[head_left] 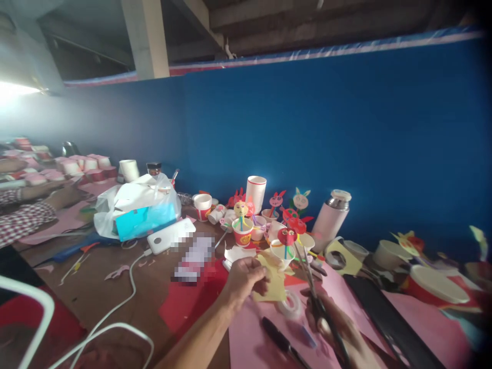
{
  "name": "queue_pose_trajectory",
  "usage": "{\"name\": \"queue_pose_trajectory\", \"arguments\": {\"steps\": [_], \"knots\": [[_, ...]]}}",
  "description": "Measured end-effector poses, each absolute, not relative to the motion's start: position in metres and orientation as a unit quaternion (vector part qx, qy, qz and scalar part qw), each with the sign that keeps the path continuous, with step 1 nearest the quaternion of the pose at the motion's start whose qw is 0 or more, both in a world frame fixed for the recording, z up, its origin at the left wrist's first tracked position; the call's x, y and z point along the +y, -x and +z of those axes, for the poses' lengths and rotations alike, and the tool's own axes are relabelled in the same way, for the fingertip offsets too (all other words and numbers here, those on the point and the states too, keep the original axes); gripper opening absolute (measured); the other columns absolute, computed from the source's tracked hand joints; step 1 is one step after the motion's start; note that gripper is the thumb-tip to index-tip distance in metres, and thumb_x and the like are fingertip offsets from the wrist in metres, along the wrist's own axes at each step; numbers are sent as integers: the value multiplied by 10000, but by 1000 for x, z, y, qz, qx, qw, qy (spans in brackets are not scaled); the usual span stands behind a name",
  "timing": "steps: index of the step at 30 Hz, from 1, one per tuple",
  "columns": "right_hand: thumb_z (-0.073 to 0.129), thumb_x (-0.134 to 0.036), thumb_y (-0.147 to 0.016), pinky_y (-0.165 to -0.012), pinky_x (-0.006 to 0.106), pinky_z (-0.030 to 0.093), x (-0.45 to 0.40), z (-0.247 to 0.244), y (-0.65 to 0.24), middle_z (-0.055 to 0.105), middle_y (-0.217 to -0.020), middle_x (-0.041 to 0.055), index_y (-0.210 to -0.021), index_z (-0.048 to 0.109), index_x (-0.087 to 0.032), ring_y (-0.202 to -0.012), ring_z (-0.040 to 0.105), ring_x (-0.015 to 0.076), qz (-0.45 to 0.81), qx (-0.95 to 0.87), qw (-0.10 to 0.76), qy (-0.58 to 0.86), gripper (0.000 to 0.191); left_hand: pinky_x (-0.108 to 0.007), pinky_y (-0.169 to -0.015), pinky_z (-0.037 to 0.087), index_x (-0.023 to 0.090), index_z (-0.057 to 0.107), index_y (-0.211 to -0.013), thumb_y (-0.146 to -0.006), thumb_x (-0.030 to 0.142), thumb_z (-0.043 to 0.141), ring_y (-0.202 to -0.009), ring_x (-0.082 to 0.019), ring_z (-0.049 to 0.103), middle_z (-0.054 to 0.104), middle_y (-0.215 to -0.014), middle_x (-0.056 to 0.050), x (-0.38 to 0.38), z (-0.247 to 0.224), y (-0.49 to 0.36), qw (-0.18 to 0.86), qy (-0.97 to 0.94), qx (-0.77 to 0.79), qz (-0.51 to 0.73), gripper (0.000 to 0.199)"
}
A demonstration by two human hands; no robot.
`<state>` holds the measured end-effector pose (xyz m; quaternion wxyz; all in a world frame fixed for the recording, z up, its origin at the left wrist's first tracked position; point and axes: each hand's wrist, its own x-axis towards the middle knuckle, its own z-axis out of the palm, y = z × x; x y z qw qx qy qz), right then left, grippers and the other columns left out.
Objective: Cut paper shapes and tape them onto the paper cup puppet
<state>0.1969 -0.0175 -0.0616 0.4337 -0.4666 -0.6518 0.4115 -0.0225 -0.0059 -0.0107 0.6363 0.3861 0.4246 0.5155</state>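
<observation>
My left hand [246, 279] pinches a piece of yellow paper [274, 287] between thumb and fingers, above a pink sheet [246, 333]. In my right hand [338, 323] is a pair of scissors [313, 287], its blades pointing up and away from me, just right of the paper. Between my hands lie a roll of clear tape [290, 305] and a black marker [277, 333]. Just beyond the yellow paper stands a white paper cup [282, 253] with a red paper face [287, 236] on a straw.
Several decorated paper cups [243, 233] and a pink thermos [331, 220] line the blue partition [326, 128]. A plastic bag [107, 207], a white power bank [171, 236] and its cable [132, 287] lie left. A co-worker's checked sleeves [26, 223] reach in at far left.
</observation>
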Motion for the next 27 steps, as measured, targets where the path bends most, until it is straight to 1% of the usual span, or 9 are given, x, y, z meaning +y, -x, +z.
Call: {"name": "queue_pose_trajectory", "arguments": {"steps": [1,4,8,15,20,23,27], "knots": [[576,-655,-636,-435,293,438,-20,-67,-197,536,-521,10,-875,671,-216,-465,550,194,427,-652,422,463,508,-210,-406,412,121,532,-599,-572,366,701,-387,-85,513,619,-560,-32,-6,-11,22,638,-384,420,519,299],[610,-653,-593,-492,311,463,-35,-73,-194,574,-576,19,-986,663,-228,-515,574,210,460,-652,396,454,581,-211,-412,419,119,535,-610,-577,349,703,-410,-86,518,616,-574,-30,-6,-13,22,648,-376,407,523,286],[556,-622,-674,-544,324,467,-57,-62,-187,581,-612,19,-1093,630,-230,-545,561,204,442,-664,394,457,579,-215,-419,430,129,517,-616,-580,296,687,-444,-95,531,619,-590,-34,-7,-13,23,661,-364,405,516,241],[565,-596,-687,-589,330,474,-68,-47,-175,593,-620,15,-1078,651,-254,-605,576,228,396,-672,378,499,527,-206,-387,419,124,527,-648,-606,235,636,-481,-98,519,594,-622,-26,-9,-10,24,653,-373,407,518,161],[575,-592,-687,-681,366,499,-75,-50,-173,650,-725,45,-1074,661,-266,-702,611,269,359,-669,384,526,514,-199,-386,420,125,512,-641,-620,228,628,-485,-87,499,579,-627,-22,-12,-8,23,648,-369,402,531,157],[569,-613,-682,-688,377,513,-77,-52,-174,663,-727,54,-1062,667,-277,-716,619,279,339,-676,380,533,517,-200,-395,428,125,510,-635,-620,210,616,-480,-82,490,568,-605,-15,-13,-8,23,651,-366,395,535,137],[543,-638,-692,-684,357,526,-76,-55,-174,666,-705,58,-1085,658,-265,-722,629,268,319,-690,377,529,554,-200,-403,435,120,516,-623,-603,196,617,-456,-74,479,551,-566,-2,-11,-8,23,656,-359,390,538,128]]}}
